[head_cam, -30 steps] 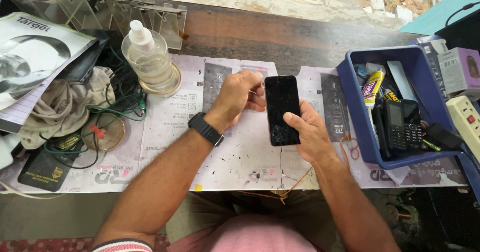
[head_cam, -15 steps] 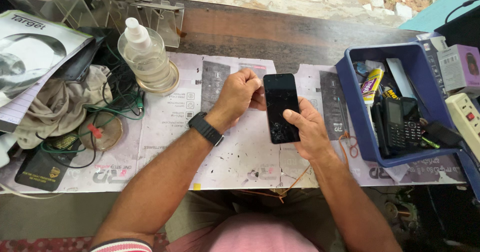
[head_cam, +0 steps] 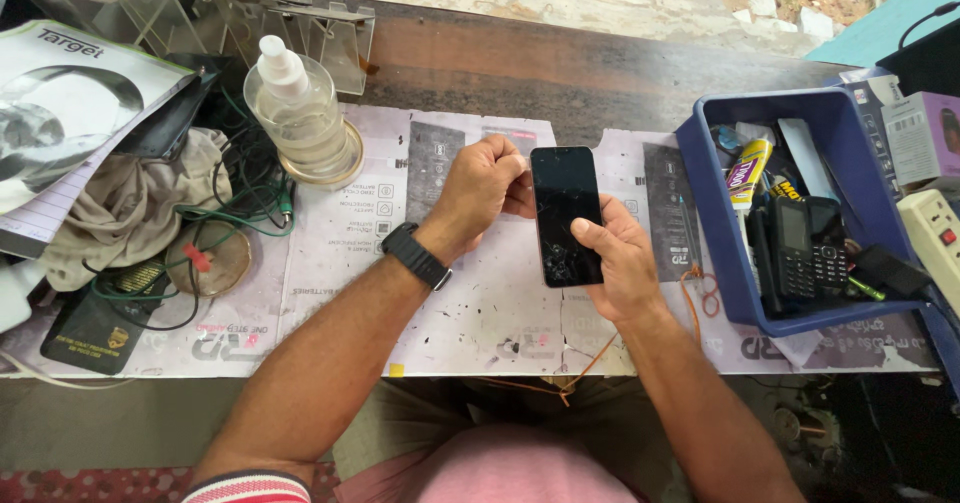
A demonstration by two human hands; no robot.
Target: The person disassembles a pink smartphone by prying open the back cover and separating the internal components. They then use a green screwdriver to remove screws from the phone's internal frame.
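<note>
— While I hold this view, where does the black smartphone (head_cam: 566, 213) sit?

— It stands upright between both hands, lifted just above the middle of the printed paper mat (head_cam: 330, 263). Its dark glass faces me, and fine cracks spread across the lower part.

— How do the hands grip it?

— My right hand (head_cam: 622, 263) cradles it from the right. The fingers wrap behind, and the thumb lies flat on the lower screen. My left hand (head_cam: 485, 185), with a black watch (head_cam: 415, 255) on its wrist, is curled nearly closed. Its fingertips pinch at the phone's upper left edge. I cannot tell whether they grip anything besides that edge.

— Which step does that look like?

— I judge it as working at that top corner, either checking the damaged glass or starting to lift something there. Any next move calls for a steady right-hand hold and a small, careful pull from the left, since cracked glass can splinter.

— What room is there around it?

— Bare mat lies just left of and below the hands. A loose orange wire (head_cam: 695, 288) trails close to the right wrist. A blue tray (head_cam: 700, 193) full of small items stands near on the right. A clear bottle (head_cam: 298, 113), tangled cables (head_cam: 240, 213) and a cloth (head_cam: 120, 213) crowd the left. The table's near edge runs just under the forearms.
</note>
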